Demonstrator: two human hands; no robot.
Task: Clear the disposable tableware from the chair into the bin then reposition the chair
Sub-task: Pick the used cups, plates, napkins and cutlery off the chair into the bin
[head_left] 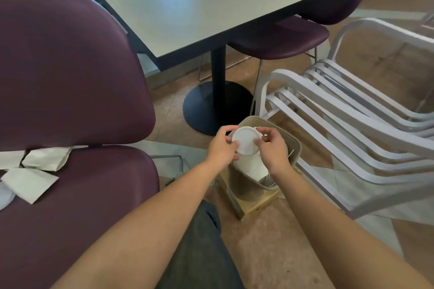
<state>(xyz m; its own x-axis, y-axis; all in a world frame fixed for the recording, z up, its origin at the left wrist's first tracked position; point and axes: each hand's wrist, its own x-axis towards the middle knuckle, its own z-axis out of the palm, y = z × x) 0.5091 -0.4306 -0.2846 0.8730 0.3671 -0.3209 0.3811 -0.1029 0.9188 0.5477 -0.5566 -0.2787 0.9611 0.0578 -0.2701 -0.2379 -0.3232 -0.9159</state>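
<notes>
Head view: both hands hold a white disposable lid over the beige bin on the floor, left grip and right grip pinching its rim. White napkins lie along the purple chair seat's back-left edge.

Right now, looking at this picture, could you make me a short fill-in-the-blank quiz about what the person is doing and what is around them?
1. Both hands, left hand and right hand, hold a round white disposable ____ over the beige plastic bin.
2. Crumpled white paper napkins lie on the seat of the ____ padded chair.
3. The white slatted metal chair stands to the ____ of the bin.

Missing words: plate; purple; right
</notes>
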